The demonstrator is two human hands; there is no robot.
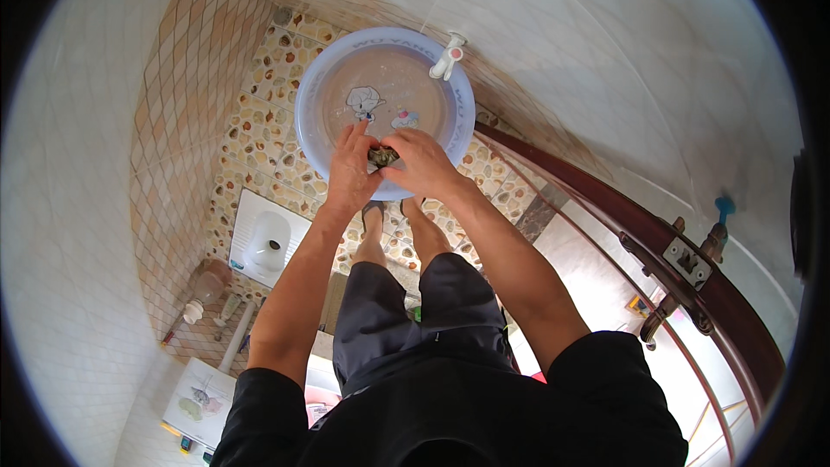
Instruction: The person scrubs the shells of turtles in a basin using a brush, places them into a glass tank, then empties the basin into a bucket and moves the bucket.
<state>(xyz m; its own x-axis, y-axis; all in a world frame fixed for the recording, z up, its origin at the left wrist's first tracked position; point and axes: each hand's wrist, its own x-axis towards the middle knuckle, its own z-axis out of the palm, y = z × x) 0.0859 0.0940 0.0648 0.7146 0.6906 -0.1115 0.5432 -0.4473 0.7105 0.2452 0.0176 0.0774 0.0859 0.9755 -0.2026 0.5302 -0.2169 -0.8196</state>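
Note:
Both my hands meet over the near side of a round, pale blue plastic basin (pixel 311 143). Between them is a small, dark greenish-brown lump (pixel 383 155); its kind cannot be told. My left hand (pixel 354 159) grips it from the left with thumb and curled forefinger, while its other fingers point forward. My right hand (pixel 418 159) pinches it from the right, and the two thumbs nearly touch below it. The basin seems to hold clear water over printed cartoon figures. Above its far right rim a white tap (pixel 447 61) with a red mark sticks out from the wall.
A squat toilet (pixel 262 237) lies at the left in the pebble-patterned tiled floor (pixel 253 123). A dark red door (pixel 583 188) with metal handles stands at my right. A white cistern (pixel 201 402) and a clear plastic bottle (pixel 211 282) are at the lower left.

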